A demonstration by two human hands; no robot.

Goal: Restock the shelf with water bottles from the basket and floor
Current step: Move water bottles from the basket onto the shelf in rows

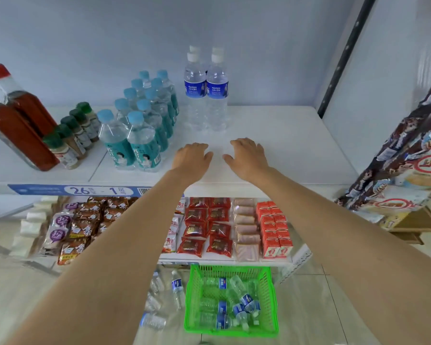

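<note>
Two big red sauce bottles (pixel 18 120) are seen at the far left of the white shelf (pixel 296 150). Small green-capped jars (pixel 70 138) are lined up just beside them. Next, light-blue-capped bottles (pixel 139 125) are packed in rows. Four water bottles (pixel 205 90) with dark blue labels are stood upright near the back wall. In front of them, the left hand (pixel 192 158) is held flat over the shelf, fingers spread, and nothing is gripped. The right hand (pixel 246 156) is held the same way just beside it, empty too. Snack packs (pixel 207 227) are laid on the lower shelf. On the floor, loose bottles (pixel 164 300) are lying left of the green basket (pixel 273 295), and more bottles (pixel 234 310) are piled inside it.
</note>
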